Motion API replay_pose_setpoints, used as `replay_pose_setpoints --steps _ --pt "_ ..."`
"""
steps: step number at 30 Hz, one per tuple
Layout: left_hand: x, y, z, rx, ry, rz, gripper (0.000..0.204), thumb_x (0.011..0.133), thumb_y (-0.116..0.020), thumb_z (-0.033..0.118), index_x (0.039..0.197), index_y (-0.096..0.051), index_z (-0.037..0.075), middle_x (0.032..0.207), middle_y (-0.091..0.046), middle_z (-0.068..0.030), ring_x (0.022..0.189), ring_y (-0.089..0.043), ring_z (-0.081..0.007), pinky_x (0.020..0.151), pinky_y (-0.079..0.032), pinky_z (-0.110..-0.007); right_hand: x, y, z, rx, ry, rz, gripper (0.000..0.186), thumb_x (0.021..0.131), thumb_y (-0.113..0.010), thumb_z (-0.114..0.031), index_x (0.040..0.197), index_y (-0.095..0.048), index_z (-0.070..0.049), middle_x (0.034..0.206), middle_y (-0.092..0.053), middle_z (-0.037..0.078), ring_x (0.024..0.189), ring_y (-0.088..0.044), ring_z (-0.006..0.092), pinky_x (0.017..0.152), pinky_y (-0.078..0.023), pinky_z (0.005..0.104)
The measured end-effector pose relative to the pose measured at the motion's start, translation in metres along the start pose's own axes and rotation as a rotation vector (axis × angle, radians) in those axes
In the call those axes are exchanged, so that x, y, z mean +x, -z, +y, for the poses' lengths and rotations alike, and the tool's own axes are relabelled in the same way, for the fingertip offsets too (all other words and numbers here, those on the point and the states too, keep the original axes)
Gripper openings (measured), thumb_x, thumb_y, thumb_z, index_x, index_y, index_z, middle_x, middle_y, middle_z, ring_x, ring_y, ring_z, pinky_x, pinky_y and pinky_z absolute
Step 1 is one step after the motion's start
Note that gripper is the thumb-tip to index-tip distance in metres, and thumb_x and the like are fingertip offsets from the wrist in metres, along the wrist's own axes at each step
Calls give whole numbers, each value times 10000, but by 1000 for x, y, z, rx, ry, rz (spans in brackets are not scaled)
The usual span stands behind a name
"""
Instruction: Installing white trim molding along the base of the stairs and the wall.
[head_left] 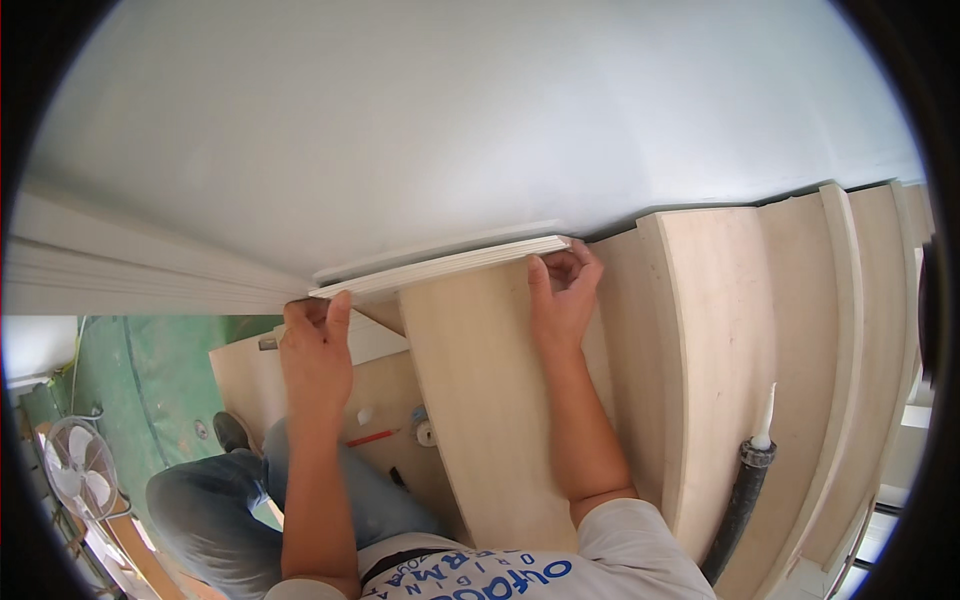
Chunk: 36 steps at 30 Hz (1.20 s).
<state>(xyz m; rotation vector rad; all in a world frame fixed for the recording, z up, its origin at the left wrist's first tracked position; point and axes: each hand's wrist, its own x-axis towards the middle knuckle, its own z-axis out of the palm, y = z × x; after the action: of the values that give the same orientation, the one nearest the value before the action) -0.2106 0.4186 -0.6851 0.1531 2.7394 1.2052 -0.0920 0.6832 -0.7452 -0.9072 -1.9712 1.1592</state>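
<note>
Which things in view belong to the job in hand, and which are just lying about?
Job in hand:
white trim strip, held by left hand and right hand
wooden step beside it
black caulking gun, perhaps, though unheld

Apparently just about:
red pencil
fan

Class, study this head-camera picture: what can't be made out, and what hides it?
All in the head view:
- White strip: its far side, turned away from the camera.
- Left hand: some fingers, hidden behind the hand itself.
- Dark tube: its lower end, lost at the picture's lower edge.
- Dark object: cut off by the fisheye rim.
- Blue object: too small to identify.
</note>
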Motion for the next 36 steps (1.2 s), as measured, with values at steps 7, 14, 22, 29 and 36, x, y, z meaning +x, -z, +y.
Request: replay_pose_setpoints --steps 7,14,22,29,36 --pt "10 23 19 335 -82 -91 509 1060 -540 473 938 -693 3 775 -691 -240 744 -680 -452 677 -524 -521 4 -8 3 80 1 30 624 910 -790 -196 1360 -442 62 1061 -628 128 1009 -605 226 929 -500 377" --pt "7 13 9 362 -147 -69 480 1075 -508 439 908 -671 20 777 -680 -239 742 -663 -469 648 -507 -542 1 -4 2 32 17 -1 629 951 -775 -190 1398 -404 51 1059 -620 91 970 -600 158 896 -515 317" --pt "7 11 6 365 -175 -54 480 1078 -498 438 903 -659 21 783 -687 -233 758 -668 -470 653 -515 -546 1 -2 4 31 39 19 637 948 -786 -210 1392 -412 51 1046 -626 85 972 -603 160 903 -517 322" --pt "9 9 2 400 -206 -40 466 1077 -512 415 873 -647 18 776 -692 -226 734 -677 -453 624 -528 -525 2 -4 -2 13 18 39 615 921 -809 -239 1333 -450 43 1027 -655 127 961 -641 217 904 -531 360" --pt "10 9 3 408 -212 -37 471 1077 -506 425 883 -655 22 786 -696 -228 747 -685 -453 636 -536 -528 3 -3 -3 -7 39 18 631 948 -788 -217 1377 -421 64 1043 -631 102 954 -613 170 885 -525 316"
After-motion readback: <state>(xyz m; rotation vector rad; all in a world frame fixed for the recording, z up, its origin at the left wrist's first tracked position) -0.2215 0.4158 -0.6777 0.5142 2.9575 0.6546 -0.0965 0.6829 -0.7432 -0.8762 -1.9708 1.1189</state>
